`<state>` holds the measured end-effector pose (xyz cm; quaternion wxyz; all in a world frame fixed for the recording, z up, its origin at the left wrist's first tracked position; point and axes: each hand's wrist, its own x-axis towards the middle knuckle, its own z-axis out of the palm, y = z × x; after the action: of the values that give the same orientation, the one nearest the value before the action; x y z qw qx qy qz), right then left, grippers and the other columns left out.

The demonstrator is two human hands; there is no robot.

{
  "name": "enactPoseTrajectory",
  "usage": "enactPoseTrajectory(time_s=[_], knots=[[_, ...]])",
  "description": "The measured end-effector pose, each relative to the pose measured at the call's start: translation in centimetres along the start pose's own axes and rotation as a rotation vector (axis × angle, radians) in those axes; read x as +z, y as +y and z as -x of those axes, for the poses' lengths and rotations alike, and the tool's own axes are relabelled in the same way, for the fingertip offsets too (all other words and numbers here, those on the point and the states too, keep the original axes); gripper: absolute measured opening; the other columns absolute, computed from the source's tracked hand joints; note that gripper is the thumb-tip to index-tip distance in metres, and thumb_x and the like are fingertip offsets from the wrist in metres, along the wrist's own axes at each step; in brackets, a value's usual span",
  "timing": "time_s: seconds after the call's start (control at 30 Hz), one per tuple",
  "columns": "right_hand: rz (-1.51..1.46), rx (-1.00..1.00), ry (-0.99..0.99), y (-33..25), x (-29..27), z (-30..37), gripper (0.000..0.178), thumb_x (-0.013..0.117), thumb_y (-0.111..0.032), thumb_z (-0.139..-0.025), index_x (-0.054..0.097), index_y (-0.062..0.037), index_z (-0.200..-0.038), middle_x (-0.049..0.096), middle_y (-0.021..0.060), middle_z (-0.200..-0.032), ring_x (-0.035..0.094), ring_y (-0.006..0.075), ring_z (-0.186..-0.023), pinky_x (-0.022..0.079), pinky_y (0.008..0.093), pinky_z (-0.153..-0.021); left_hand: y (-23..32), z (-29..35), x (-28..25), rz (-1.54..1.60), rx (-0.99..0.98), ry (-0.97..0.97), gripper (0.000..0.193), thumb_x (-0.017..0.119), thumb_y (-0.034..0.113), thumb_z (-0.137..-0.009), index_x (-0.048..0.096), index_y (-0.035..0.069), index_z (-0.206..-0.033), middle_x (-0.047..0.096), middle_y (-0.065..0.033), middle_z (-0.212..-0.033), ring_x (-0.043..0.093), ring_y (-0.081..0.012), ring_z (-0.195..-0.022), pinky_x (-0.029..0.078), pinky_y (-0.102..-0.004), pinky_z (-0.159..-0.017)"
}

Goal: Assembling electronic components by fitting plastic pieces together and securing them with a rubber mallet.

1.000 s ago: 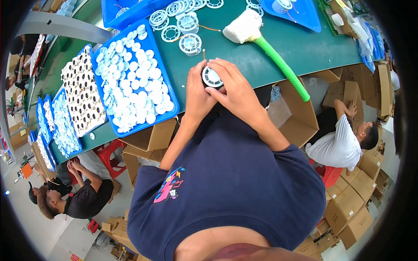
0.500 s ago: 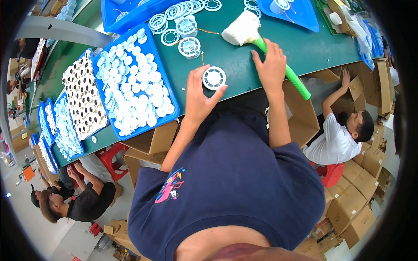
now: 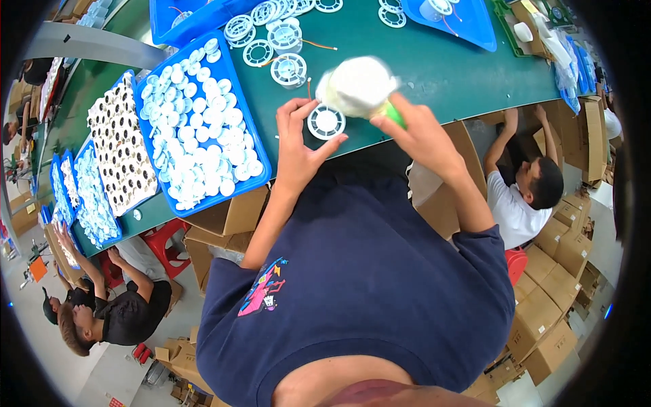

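In my right hand [image 3: 427,139] is a mallet [image 3: 359,87] with a bulky, white-wrapped head and a green handle, mostly hidden by the hand. Its head is blurred and lies just above and to the right of a round white spoked part [image 3: 326,123], overlapping its upper edge in the view; whether they touch I cannot tell. My left hand [image 3: 296,149] steadies this part near the table's front edge, fingers along its left side and thumb at its lower right. A thin wire runs up from the part.
Left of my hands stands a blue tray [image 3: 266,178] full of small white round caps. Similar round assemblies [image 3: 288,70] and white rings [image 3: 258,53] lie beyond on the green table [image 3: 434,74]. A blue bin [image 3: 468,27] is at the far right. Co-workers sit on both sides.
My right hand has closed round the mallet's handle, picked it up and brought its head left, over beside the round part. My left hand stays at the part.
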<state>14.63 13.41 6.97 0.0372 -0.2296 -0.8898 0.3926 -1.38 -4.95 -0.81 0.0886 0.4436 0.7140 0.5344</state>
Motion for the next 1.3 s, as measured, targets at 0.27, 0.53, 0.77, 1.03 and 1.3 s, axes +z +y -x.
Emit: enactPoseTrajectory(time_s=[0.27,0.53,0.77,1.03,1.3], knots=[[-0.076,-0.041,0.087,0.3,0.5,1.4,0.039,0.07,-0.026,-0.098,0.058,0.0023,-0.121,0.07,0.0247,-0.083,0.068,0.0448,-0.078,0.051,0.0458,-0.067,0.4,0.0,-0.2,0.035,-0.053,-0.056,0.075,0.09,0.016,-0.074,0.054,0.004,-0.138,0.053,-0.0171,-0.127,0.055,-0.0341,-0.117,0.046,-0.0427,-0.102],[0.062,-0.161,0.23,2.1,1.5,1.3,0.043,0.075,-0.011,-0.083,0.06,-0.0027,-0.122,0.067,0.0252,-0.083,0.066,0.0464,-0.077,0.051,0.0504,-0.067,0.0,0.7,0.2,0.059,-0.097,0.017,0.076,0.078,0.012,-0.086,0.038,0.001,-0.15,0.054,-0.0191,-0.136,0.053,-0.0342,-0.127,0.042,-0.0443,-0.109],[-0.031,-0.198,0.309,0.9,0.0,1.0,0.036,0.078,-0.011,-0.08,0.06,0.0007,-0.11,0.067,0.0243,-0.082,0.066,0.0443,-0.076,0.052,0.0514,-0.068,-0.2,0.8,-0.1,0.084,-0.1,0.011,0.067,0.068,0.012,-0.094,0.036,-0.001,-0.151,0.053,-0.0218,-0.143,0.054,-0.0341,-0.13,0.041,-0.042,-0.111],[0.138,-0.08,0.277,0.9,-0.9,1.2,0.039,0.076,-0.01,-0.08,0.063,-0.0051,-0.117,0.07,0.021,-0.083,0.067,0.044,-0.08,0.051,0.0507,-0.067,0.4,0.3,0.0,0.07,-0.096,-0.005,0.065,0.065,0.013,-0.097,0.035,-0.002,-0.152,0.053,-0.0224,-0.143,0.053,-0.0342,-0.132,0.039,-0.0431,-0.114],[0.195,-0.077,0.225,-0.1,-1.5,0.0,0.031,0.074,-0.009,-0.082,0.064,-0.0021,-0.111,0.07,0.0231,-0.084,0.067,0.0449,-0.081,0.052,0.0488,-0.069,0.2,0.5,0.2,0.066,-0.145,0.012,0.06,0.057,0.008,-0.101,0.033,0.001,-0.155,0.05,-0.0208,-0.145,0.051,-0.0288,-0.133,0.035,-0.0408,-0.117]])
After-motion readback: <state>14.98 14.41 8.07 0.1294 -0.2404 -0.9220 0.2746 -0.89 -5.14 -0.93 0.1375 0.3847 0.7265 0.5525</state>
